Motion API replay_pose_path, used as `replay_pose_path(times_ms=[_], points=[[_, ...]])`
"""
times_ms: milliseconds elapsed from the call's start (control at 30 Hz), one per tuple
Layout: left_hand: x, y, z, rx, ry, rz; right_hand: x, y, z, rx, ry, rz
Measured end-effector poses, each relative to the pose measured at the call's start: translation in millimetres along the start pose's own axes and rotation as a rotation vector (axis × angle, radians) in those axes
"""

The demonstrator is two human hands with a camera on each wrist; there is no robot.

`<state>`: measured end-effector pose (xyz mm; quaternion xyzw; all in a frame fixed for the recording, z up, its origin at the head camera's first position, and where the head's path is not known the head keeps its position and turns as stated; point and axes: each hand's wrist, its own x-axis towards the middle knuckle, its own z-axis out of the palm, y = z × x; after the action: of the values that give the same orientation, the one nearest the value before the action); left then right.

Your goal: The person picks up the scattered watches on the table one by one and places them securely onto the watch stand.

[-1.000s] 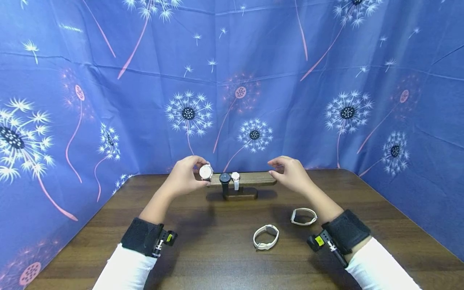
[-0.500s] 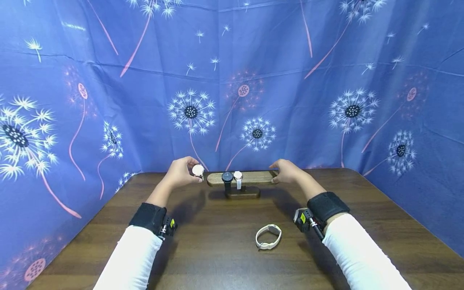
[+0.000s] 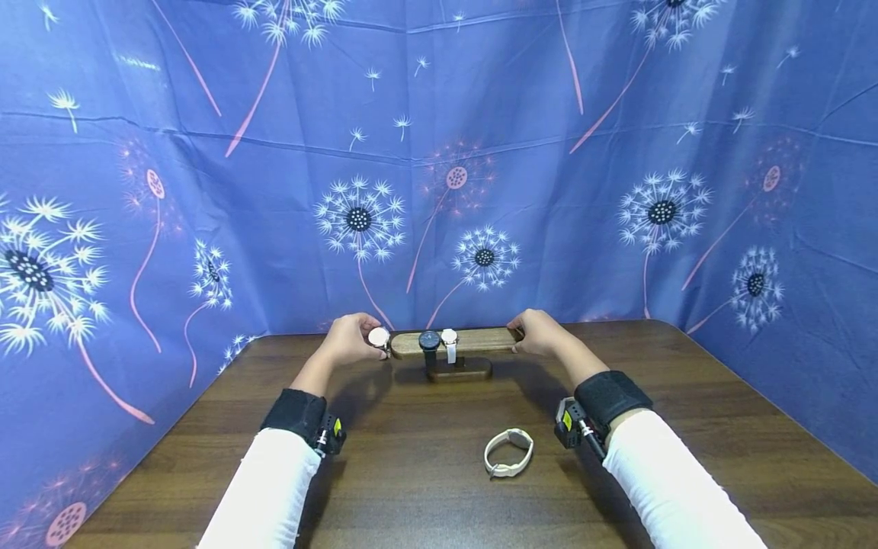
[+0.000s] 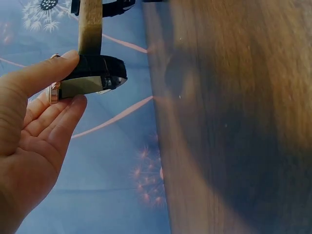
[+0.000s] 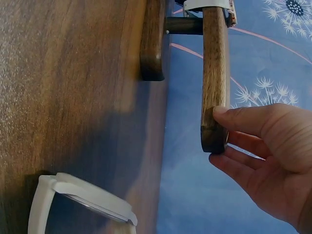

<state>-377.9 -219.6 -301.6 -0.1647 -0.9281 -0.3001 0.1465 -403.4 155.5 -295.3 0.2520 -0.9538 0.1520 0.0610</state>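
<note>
A wooden watch stand (image 3: 483,340) has a raised bar and an oval base. My left hand (image 3: 346,341) pinches a wristwatch (image 3: 379,337) with a white dial, right at the bar's left end. Its dark looped strap (image 4: 92,67) overlaps the bar's tip in the left wrist view. At the opposite end, my right hand (image 3: 540,333) grips the bar, its thumb on the near face and fingers behind and under the tip. A black watch (image 3: 429,341) and a small white-strapped watch (image 3: 450,337) sit side by side on the bar, left of its middle.
A white looped watch (image 3: 509,470) lies on the brown table (image 3: 411,473) in front of the stand. Another white watch (image 3: 562,409) is mostly hidden behind the right wrist gear. A blue dandelion-print cloth (image 3: 425,91) hangs behind the table and along its sides.
My left hand has carried the watch left, off the front of the bar, then lowered it and brought it back against the left end. My right hand has moved in and gripped the right end.
</note>
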Motion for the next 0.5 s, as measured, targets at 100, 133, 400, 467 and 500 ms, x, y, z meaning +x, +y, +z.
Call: replay_pose_path(times_ms=[100, 133, 400, 467, 500], points=[[2.0, 1.1, 3.5, -0.014, -0.038, -0.005, 0, -2, 0, 0.003, -0.018, 0.012], [2.6, 1.9, 4.4, -0.013, -0.05, -0.004, -1, -3, 0, 0.001, -0.021, 0.013], [8.8, 11.3, 11.3, -0.028, -0.098, 0.021, -1, -3, 0, 0.018, -0.023, 0.031], [9.9, 11.9, 13.2, -0.033, -0.109, 0.027, 0, -3, 0, 0.011, -0.018, 0.025], [10.3, 11.9, 14.3, -0.038, -0.116, 0.02, 1, -3, 0, 0.012, -0.018, 0.024]])
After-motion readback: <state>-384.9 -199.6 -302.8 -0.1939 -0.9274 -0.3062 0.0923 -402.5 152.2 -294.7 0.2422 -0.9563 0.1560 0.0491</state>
